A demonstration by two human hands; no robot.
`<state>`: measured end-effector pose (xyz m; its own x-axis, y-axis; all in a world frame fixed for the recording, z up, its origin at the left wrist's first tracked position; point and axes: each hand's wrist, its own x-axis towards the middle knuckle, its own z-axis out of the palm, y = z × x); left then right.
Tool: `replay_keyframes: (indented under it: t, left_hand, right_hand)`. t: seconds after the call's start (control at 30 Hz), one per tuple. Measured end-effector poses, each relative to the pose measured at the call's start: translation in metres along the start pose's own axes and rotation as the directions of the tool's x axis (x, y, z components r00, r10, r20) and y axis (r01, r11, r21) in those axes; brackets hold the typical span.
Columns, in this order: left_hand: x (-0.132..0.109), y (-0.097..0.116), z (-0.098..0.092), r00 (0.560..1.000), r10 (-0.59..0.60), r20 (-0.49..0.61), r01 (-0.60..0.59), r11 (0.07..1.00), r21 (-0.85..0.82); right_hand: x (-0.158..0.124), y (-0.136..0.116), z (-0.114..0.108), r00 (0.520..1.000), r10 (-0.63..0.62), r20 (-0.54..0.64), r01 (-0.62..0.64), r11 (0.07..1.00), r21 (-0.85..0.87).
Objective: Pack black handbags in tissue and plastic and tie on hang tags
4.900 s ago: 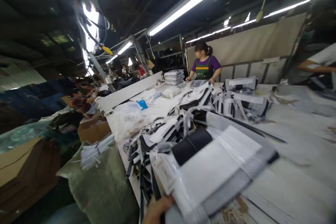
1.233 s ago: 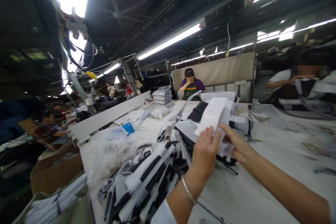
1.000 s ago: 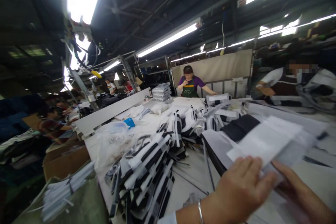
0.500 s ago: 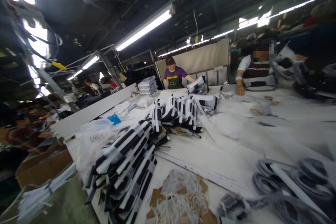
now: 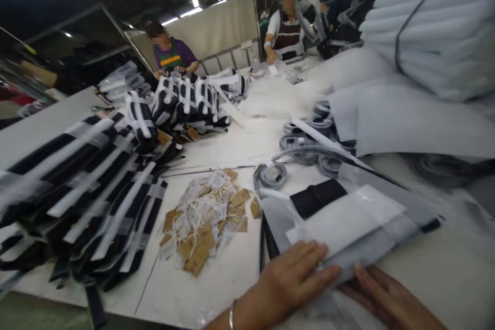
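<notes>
In front of me at the lower right lies a flat grey bag-like piece (image 5: 371, 247); I cannot make out its exact kind. A white paper sheet (image 5: 348, 221) covers part of it, beside a black band (image 5: 317, 197). My left hand (image 5: 288, 281), a silver bangle at its wrist, rests on the near left edge with its fingers stretched out over the sheet. My right hand (image 5: 386, 294) grips the near edge, thumb on top and the other fingers partly hidden underneath.
Brown card tags with white strings (image 5: 204, 221) lie in a heap on the white table (image 5: 247, 144). Black bundles with white strips (image 5: 88, 185) are piled left. Grey coiled straps (image 5: 270, 175) and a tied white stack (image 5: 429, 36) stand right. Two people (image 5: 172, 54) work across the table.
The view has turned right and down. Both my hands and the grey piece under them now show. The person in purple now has both hands near the bundles.
</notes>
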<state>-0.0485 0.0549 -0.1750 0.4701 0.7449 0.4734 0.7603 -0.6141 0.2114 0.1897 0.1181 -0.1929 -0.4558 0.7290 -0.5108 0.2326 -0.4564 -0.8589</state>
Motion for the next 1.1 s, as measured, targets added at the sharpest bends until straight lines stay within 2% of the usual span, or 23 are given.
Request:
replay_keyframes:
  t: [0.07, 0.1, 0.13, 0.17, 0.2, 0.23, 0.27, 0.3, 0.33, 0.37, 0.4, 0.43, 0.53, 0.67, 0.8, 0.87, 0.93, 1.1]
  left_hand:
    - [0.001, 0.003, -0.001, 0.999, -0.03, -0.029, 0.03, 0.999, -0.011]
    - [0.002, 0.006, -0.001, 0.999, -0.041, -0.032, 0.041, 0.999, -0.005]
    - [0.002, 0.009, -0.001, 0.998, -0.051, -0.031, 0.051, 0.999, 0.006]
    - [0.001, 0.013, -0.001, 0.998, -0.059, -0.031, 0.06, 0.998, 0.022]
    - [0.001, 0.017, -0.001, 0.998, -0.066, -0.025, 0.067, 0.997, 0.044]
    - [0.001, 0.021, -0.001, 0.997, -0.072, -0.012, 0.073, 0.995, 0.068]
    - [0.001, 0.024, -0.001, 0.997, -0.079, 0.004, 0.079, 0.992, 0.095]
    - [0.002, 0.026, -0.001, 0.996, -0.087, 0.019, 0.084, 0.989, 0.123]
    - [0.002, 0.028, -0.002, 0.995, -0.094, 0.03, 0.088, 0.985, 0.149]
    - [0.003, 0.029, -0.002, 0.995, -0.098, 0.037, 0.09, 0.981, 0.169]
    - [0.004, 0.03, -0.003, 0.994, -0.101, 0.034, 0.093, 0.979, 0.182]
    - [0.004, 0.031, -0.003, 0.994, -0.102, 0.023, 0.096, 0.977, 0.188]
    - [0.005, 0.032, -0.003, 0.993, -0.119, -0.006, 0.118, 0.974, 0.191]
    - [0.002, 0.043, 0.002, 0.976, -0.2, -0.091, 0.215, 0.958, 0.192]
    - [-0.004, 0.061, 0.01, 0.879, -0.385, -0.282, 0.442, 0.88, 0.176]
    - [-0.006, 0.068, 0.013, 0.846, -0.421, -0.326, 0.492, 0.853, 0.176]
    - [-0.006, 0.071, 0.014, 0.847, -0.416, -0.33, 0.493, 0.848, 0.196]
    - [-0.002, 0.071, 0.014, 0.89, -0.348, -0.296, 0.428, 0.861, 0.276]
  right_hand:
    - [-0.012, 0.003, -0.012, 0.999, -0.035, 0.035, 0.038, 0.995, -0.097]
    - [-0.019, 0.002, -0.018, 0.995, -0.1, 0.017, 0.101, 0.973, -0.206]
    - [-0.027, 0.001, -0.024, 0.977, -0.211, -0.019, 0.192, 0.92, -0.342]
    - [-0.034, -0.001, -0.028, 0.932, -0.36, -0.039, 0.3, 0.827, -0.475]
    - [-0.039, -0.003, -0.032, 0.847, -0.531, -0.023, 0.42, 0.696, -0.583]
    - [-0.041, -0.006, -0.033, 0.724, -0.689, 0.033, 0.536, 0.531, -0.657]
    - [-0.041, -0.009, -0.034, 0.578, -0.807, 0.126, 0.63, 0.342, -0.697]
    - [-0.038, -0.014, -0.033, 0.44, -0.866, 0.238, 0.686, 0.153, -0.711]
    - [-0.032, -0.019, -0.031, 0.335, -0.875, 0.35, 0.703, -0.015, -0.711]
    - [-0.024, -0.024, -0.028, 0.274, -0.85, 0.45, 0.696, -0.147, -0.703]
    - [-0.015, -0.028, -0.024, 0.249, -0.813, 0.527, 0.679, -0.242, -0.693]
    - [-0.006, -0.032, -0.021, 0.244, -0.777, 0.581, 0.663, -0.304, -0.684]
    - [0.019, -0.035, -0.014, 0.211, -0.746, 0.632, 0.639, -0.384, -0.667]
    - [0.031, -0.027, -0.014, 0.188, -0.773, 0.606, 0.619, -0.386, -0.684]
    - [0.032, -0.023, -0.015, 0.193, -0.776, 0.601, 0.634, -0.369, -0.68]
    - [0.032, -0.022, -0.015, 0.191, -0.781, 0.594, 0.641, -0.359, -0.678]
    - [0.033, -0.021, -0.015, 0.186, -0.786, 0.589, 0.646, -0.354, -0.676]
    - [0.036, -0.021, -0.012, 0.173, -0.799, 0.576, 0.655, -0.344, -0.673]
